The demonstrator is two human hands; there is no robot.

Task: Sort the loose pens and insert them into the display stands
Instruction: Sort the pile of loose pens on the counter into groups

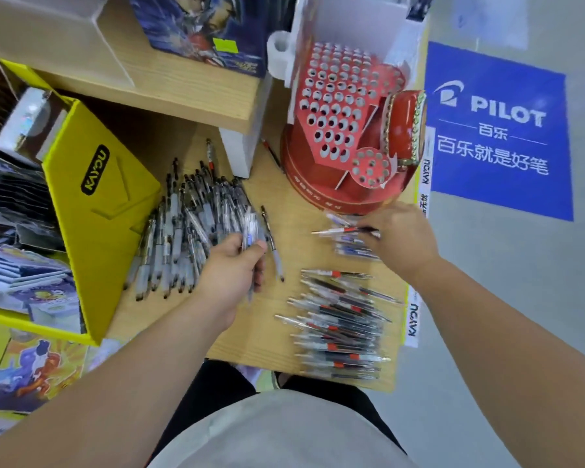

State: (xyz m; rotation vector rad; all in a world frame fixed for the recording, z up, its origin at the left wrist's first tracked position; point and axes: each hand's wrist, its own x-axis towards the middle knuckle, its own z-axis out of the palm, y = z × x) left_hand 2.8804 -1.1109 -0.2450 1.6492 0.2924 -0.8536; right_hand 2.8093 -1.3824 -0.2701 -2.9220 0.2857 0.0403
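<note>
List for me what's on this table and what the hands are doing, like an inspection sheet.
Surface: wooden tabletop, pens spread across it.
Job's things: big mixed pile at left; red-banded pile near right; blue pens by the right hand; red display stand, no pens standing in it.
Clutter: yellow box.
Hands: left hand grips few pens; right hand pinches one red-banded pen.
Cables: nothing seen.
Surroundings: blue Pilot floor sign.

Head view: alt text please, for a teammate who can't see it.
A person's left hand grips a few pens beside a loose pile while the right hand pinches a red-banded pen. A red display stand stands behind; sorted pens lie at the right.
</note>
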